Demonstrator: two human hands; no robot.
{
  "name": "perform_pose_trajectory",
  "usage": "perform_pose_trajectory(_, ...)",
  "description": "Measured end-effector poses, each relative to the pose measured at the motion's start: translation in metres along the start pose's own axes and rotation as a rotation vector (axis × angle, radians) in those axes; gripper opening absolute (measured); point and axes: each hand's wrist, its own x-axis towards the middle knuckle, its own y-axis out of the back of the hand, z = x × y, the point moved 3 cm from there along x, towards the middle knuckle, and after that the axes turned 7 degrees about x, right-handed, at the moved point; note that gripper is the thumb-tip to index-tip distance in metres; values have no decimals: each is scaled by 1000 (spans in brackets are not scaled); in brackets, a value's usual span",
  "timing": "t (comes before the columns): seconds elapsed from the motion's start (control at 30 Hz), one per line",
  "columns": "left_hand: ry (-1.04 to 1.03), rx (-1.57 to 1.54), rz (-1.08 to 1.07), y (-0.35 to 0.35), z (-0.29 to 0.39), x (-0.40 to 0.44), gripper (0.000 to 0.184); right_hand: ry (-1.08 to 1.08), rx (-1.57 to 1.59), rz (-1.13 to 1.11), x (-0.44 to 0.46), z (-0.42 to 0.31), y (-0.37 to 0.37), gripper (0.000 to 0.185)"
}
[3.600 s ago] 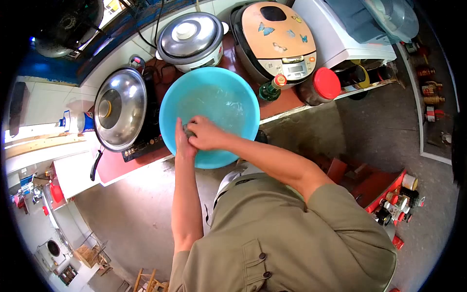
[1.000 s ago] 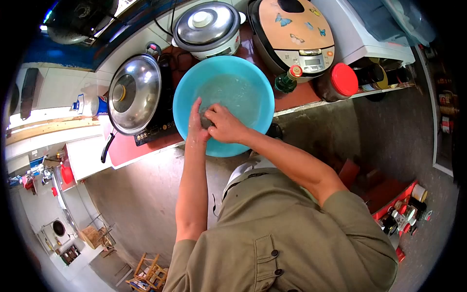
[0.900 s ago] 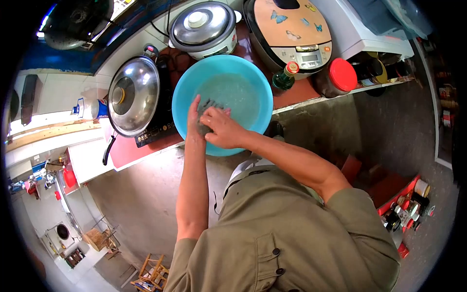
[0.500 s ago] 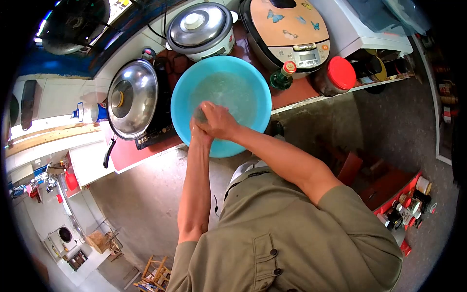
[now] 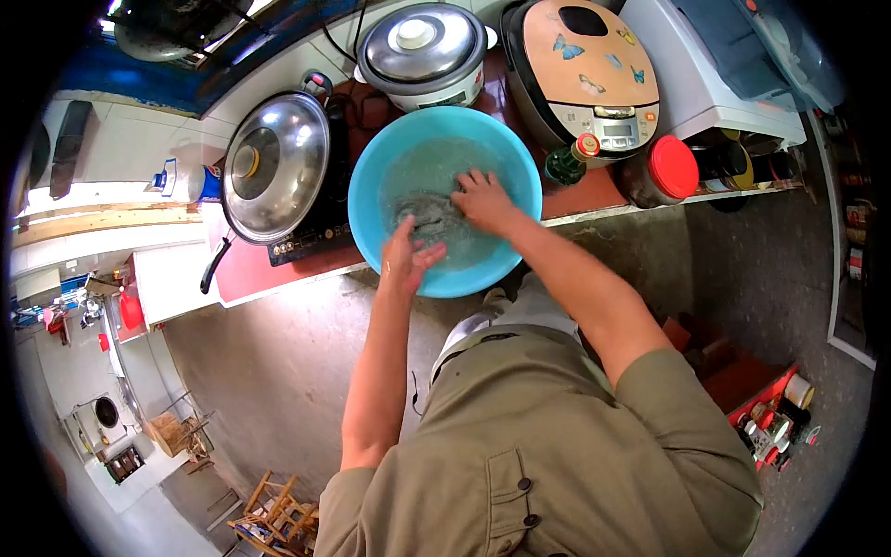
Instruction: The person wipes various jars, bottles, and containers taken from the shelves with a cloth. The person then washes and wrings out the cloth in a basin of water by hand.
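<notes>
A light blue plastic basin (image 5: 368,215) holds cloudy water. A crumpled grey cloth (image 5: 425,212) lies in the water between my hands. My left hand (image 5: 406,260) is at the near left of the basin, thumb and fingers apart, close to the cloth's near edge. To the right of the cloth is my right hand (image 5: 483,200), fingers spread over the water. Neither hand grips the cloth; whether a fingertip touches it, I cannot tell.
Left of the basin, a lidded wok (image 5: 278,172) sits on a black induction cooker (image 5: 311,243). Behind are a white pot with a metal lid (image 5: 422,56) and a rice cooker (image 5: 594,65). A green bottle (image 5: 568,162) and a red-lidded jar (image 5: 670,169) stand on the right.
My hands were clasped together around the cloth. They have parted, the right one moving to the right, and the cloth has spread out in the water. The view has shifted slightly.
</notes>
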Motion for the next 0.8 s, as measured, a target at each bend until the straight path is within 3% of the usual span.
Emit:
perform_pose_trajectory(0.03,-3,-1,-1,-4,2,2,65,1,-2,2,-3,-13,5,34)
perform_pose_trajectory(0.1,225,-271,-159,-17,-3,7,69,-17,278,123,-12,-50,25,27)
perform_pose_trajectory(0.13,226,-274,-165,-18,0,10,69,-18,272,122,-15,-56,24,27)
perform_pose_trajectory(0.2,192,-417,-384,-20,15,12,64,190,717,290,-22,-69,32,26)
perform_pose_trajectory(0.23,174,-485,-490,-21,20,12,62,190,718,291,-27,-72,43,26)
perform_pose_trajectory(0.3,146,-404,-446,-25,22,8,62,279,927,68,-41,-83,70,26)
perform_pose_trajectory(0.33,98,-317,-457,-33,27,-6,61,269,929,75,-46,-86,69,26)
perform_pose_trajectory(0.4,50,-226,-484,-38,30,-3,61,485,905,242,-53,-95,75,32)
perform_pose_trajectory(0.5,184,-295,-614,-23,26,28,59,322,1031,232,-56,-103,75,34)
perform_pose_trajectory(0.57,23,-201,-510,-28,26,23,55,214,1143,299,-42,-96,61,32)
perform_pose_trajectory(0.63,-7,-234,-498,-38,23,7,59,2,1455,279,-32,-89,60,35)
perform_pose_trajectory(0.67,-25,-236,-501,-39,23,3,59,-17,1151,424,-31,-85,68,39)
perform_pose_trajectory(0.7,-42,-240,-503,-38,23,-1,60,-22,1142,434,-26,-82,69,39)
perform_pose_trajectory(0.8,-105,-224,-505,-46,26,-20,62,116,638,654,-19,-75,86,45)
